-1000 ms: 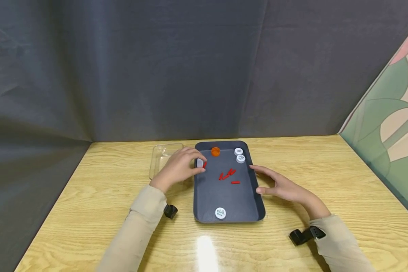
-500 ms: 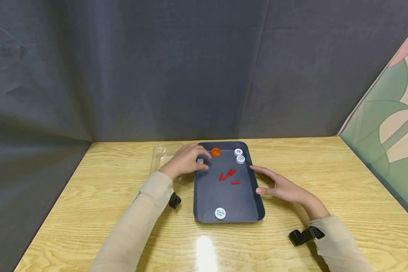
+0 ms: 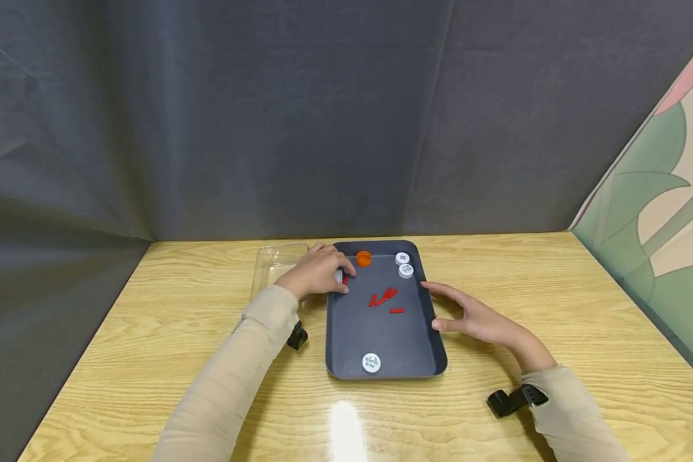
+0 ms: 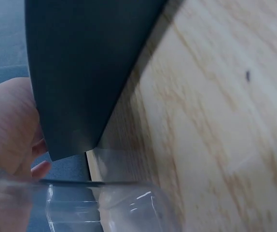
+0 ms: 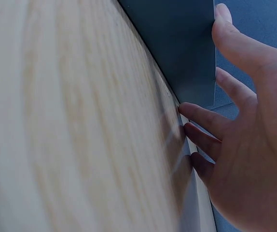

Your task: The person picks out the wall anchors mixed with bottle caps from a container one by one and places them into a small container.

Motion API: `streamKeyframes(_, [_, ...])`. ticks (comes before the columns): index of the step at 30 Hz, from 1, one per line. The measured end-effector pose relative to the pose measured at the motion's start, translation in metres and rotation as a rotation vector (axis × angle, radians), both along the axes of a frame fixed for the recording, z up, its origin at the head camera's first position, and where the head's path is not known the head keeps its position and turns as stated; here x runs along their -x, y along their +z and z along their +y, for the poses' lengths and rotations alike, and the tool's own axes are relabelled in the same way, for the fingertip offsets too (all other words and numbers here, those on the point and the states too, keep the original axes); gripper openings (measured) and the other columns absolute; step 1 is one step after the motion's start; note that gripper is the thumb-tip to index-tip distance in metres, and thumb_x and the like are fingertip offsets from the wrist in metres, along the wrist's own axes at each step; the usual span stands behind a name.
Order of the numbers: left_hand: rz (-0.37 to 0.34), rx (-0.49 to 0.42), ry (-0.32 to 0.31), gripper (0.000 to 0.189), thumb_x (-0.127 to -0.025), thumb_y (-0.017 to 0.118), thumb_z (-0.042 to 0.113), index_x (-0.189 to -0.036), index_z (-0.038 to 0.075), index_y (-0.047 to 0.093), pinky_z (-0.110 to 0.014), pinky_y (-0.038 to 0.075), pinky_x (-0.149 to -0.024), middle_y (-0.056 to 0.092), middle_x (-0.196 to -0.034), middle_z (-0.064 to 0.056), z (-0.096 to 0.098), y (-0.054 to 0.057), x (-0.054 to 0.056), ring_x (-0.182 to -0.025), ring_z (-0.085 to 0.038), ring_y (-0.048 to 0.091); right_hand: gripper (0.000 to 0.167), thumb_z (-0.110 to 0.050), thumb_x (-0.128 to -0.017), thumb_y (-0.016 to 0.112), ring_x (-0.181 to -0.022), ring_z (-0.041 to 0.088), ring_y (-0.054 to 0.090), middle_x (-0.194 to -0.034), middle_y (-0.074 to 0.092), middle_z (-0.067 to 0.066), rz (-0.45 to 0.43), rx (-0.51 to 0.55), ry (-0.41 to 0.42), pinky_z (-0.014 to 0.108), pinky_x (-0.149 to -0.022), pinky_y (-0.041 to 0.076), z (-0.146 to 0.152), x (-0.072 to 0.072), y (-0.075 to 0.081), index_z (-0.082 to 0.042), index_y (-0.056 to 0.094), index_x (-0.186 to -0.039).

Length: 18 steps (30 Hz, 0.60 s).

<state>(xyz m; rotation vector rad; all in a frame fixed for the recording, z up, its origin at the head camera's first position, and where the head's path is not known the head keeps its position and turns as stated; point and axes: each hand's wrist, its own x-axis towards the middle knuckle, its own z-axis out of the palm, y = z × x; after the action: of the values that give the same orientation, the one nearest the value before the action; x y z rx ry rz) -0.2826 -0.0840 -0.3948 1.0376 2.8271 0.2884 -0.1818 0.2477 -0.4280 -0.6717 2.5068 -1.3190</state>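
My left hand (image 3: 316, 273) reaches over the left rim of the dark grey tray (image 3: 384, 340). Its thumb and fingers stand apart around a white cap (image 3: 339, 276) and a short red stick (image 3: 346, 280) inside that rim, partly hidden by the hand. In the left wrist view, the hand (image 4: 8, 125) shows behind the tray's outer wall (image 4: 85, 72). At the opposite rim, my right hand (image 3: 479, 317) has its fingers spread, with thumb and fingertips right at the edge. Several red sticks (image 3: 388, 295) lie mid-tray.
An orange cap (image 3: 363, 258) and two white caps (image 3: 404, 264) sit at the tray's far end, another white cap (image 3: 371, 362) at its near end. Left of the tray stands a clear plastic container (image 3: 262, 269). A dark curtain (image 3: 300, 128) hangs behind the wooden table (image 3: 150, 346).
My left hand has moved slightly right over the rim, then lowered, its thumb and fingertips coming closer around the white cap and red stick. The right hand stays at the tray's edge.
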Motion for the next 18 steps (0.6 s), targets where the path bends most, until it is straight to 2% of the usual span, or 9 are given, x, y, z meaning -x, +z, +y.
streamKeyframes(10, [0.005,0.004,0.027,0.024,-0.085,0.080,0.030,-0.108,0.027,0.075,-0.039,0.024,-0.113,0.067,-0.114,0.011,0.0010,-0.0001,-0.0009,-0.118,-0.017,0.051,0.076,-0.027,-0.090,0.075,-0.143,0.040,0.028,-0.156,0.032,0.018,0.007,-0.014,-0.011,0.061,-0.112,0.021,0.0009,0.0007,-0.0003,-0.012,0.036,-0.153])
streamKeyframes(18, [0.022,0.022,0.013,0.020,-0.086,0.079,0.030,-0.106,0.028,0.075,-0.039,0.025,-0.112,0.068,-0.110,0.012,0.0016,-0.0004,-0.0017,-0.111,-0.015,0.053,0.075,-0.025,-0.090,0.074,-0.143,0.041,0.027,-0.156,0.032,0.019,0.006,0.003,0.002,0.062,-0.112,0.020,0.0005,0.0009,-0.0011,-0.011,0.036,-0.153])
